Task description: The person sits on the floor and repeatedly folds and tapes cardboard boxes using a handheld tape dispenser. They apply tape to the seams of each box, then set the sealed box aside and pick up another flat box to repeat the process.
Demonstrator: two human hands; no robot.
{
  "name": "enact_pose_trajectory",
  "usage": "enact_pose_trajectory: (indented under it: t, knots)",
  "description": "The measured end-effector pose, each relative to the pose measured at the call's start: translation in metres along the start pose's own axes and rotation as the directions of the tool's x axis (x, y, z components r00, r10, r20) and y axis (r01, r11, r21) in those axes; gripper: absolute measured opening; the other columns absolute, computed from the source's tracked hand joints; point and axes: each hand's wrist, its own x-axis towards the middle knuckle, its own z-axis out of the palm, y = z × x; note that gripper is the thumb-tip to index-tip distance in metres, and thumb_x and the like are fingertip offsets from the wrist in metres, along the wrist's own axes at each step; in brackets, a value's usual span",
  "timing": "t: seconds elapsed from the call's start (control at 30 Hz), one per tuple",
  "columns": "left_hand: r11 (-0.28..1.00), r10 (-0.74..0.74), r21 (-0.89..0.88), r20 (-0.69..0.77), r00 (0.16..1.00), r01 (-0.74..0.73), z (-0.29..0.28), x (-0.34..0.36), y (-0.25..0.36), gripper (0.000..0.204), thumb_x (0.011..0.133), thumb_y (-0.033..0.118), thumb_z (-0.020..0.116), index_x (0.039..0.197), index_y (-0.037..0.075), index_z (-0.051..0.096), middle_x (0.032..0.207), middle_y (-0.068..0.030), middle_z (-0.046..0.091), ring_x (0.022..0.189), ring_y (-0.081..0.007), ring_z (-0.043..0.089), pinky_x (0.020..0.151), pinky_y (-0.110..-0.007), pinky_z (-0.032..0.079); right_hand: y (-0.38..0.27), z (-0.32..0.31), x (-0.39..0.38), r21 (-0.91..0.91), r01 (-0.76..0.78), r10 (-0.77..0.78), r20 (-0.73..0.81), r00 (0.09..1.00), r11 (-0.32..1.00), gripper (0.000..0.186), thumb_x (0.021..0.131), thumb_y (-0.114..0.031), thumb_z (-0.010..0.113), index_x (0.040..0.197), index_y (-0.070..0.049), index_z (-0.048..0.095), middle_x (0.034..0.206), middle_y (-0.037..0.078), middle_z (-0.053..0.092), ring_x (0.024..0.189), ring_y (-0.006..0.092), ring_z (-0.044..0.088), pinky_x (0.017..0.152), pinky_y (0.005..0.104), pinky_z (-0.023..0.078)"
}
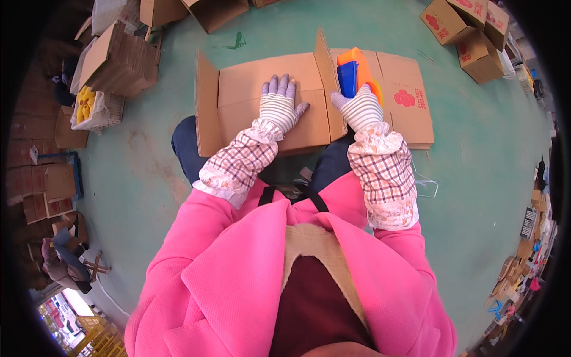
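My left hand, in a striped glove with grey fingers, lies flat with fingers stretched out on the closed middle flaps of a cardboard box, whose two side flaps stand upright. My right hand, gloved alike, grips an orange and blue tape dispenser just outside the box's right standing flap. The dispenser is over a stack of flat printed cardboard boxes to the right. Checked sleeve covers reach from both gloves over my pink sleeves.
Bundled cardboard and a white crate of yellow items stand at upper left. Printed boxes lie at upper right on the green floor. A seated person is at far left, and mixed clutter lines the far right.
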Motion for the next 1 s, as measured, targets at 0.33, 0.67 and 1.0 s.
enact_pose_trajectory:
  t: [0.33,0.67,1.0]
  knots:
    - [0.999,0.037,0.003,0.076,0.996,-0.037,0.011,-0.01,-0.014,0.074,0.088,0.048,0.06,0.142,-0.001,0.044,0.149,-0.0203,0.04,0.141,-0.0388,0.033,0.116,-0.054,0.021,0.004,-0.031,0.052,0.966,-0.244,-0.044,0.248,0.968,0.088,0.032,0.089,-0.026,0.072,0.106,0.0,0.063,0.079,0.011,0.067,0.059,0.0222,0.065,0.057,0.035,0.057]
    - [0.985,0.047,-0.169,0.119,0.992,-0.026,0.012,-0.004,-0.026,0.052,0.094,0.026,0.057,0.14,0.003,0.048,0.144,-0.0191,0.048,0.136,-0.0363,0.042,0.114,-0.048,0.03,-0.042,-0.006,0.038,0.92,-0.325,-0.101,0.31,0.945,-0.218,0.035,0.088,-0.023,0.073,0.113,-0.001,0.059,0.079,0.015,0.068,0.058,0.0259,0.064,0.058,0.0382,0.059]
    - [0.183,-0.478,-0.969,-0.237,0.845,-0.168,-0.149,-0.02,-0.155,0.028,0.099,0.006,0.054,0.126,0.001,0.062,0.128,-0.0172,0.063,0.116,-0.0275,0.062,0.097,-0.037,0.051,-0.072,0.081,0.045,0.824,-0.532,-0.11,0.558,0.823,0.194,0.032,0.09,-0.025,0.071,0.111,-0.004,0.059,0.079,0.014,0.069,0.056,0.0263,0.064,0.055,0.0378,0.056]
